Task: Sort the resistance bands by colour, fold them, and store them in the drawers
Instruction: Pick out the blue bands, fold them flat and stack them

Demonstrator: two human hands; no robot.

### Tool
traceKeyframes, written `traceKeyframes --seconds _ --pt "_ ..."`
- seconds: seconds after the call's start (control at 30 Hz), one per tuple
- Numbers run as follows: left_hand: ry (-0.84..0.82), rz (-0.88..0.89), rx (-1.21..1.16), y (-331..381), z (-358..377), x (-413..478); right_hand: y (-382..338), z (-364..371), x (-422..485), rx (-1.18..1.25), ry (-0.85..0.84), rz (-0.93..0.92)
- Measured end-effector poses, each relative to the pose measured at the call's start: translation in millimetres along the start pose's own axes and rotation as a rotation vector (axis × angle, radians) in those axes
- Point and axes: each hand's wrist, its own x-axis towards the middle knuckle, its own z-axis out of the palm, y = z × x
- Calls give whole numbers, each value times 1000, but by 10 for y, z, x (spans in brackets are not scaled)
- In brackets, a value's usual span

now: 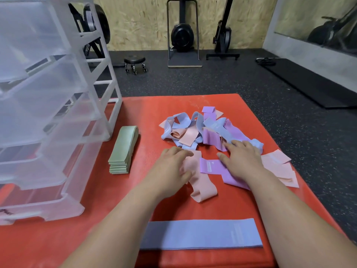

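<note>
A tangled pile of blue, pink and purple resistance bands (201, 130) lies on the red mat (170, 105). My left hand (173, 165) grips a pink band (202, 188) at the pile's near edge. My right hand (241, 161) rests palm down, fingers spread, on a purple band (210, 166). A neat stack of green bands (123, 150) lies to the left, beside the clear plastic drawer unit (48, 113). One blue band (201, 235) lies flat between my forearms at the mat's near edge. More pink bands (278, 167) sit at the right.
The drawer unit stands on the mat's left side, its drawers pulled partly out. Beyond the mat is dark speckled floor with a small wheeled stool (135, 62), gym machines (182, 35) against a wooden wall and a black mat (309, 82) at the right.
</note>
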Motion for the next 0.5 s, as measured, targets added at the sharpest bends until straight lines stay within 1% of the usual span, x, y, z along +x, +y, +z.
traceKeyframes --seconds 0.07,0.17,0.23,0.4,0.43,0.5 --pt "0 2 -6 19 -3 17 -18 -8 28 32 47 23" --pt "-5 0 -15 32 -18 11 -33 -145 -23 78 196 22" --pt "1 4 -15 38 -39 -19 -16 -271 -108 170 271 6" --pt "29 16 -21 72 -105 -106 -10 -519 -321 502 389 6" --pt "34 21 -21 89 -121 -129 -27 -567 -356 606 391 10" --pt "50 34 -25 132 -158 -170 -85 -697 -437 905 374 12"
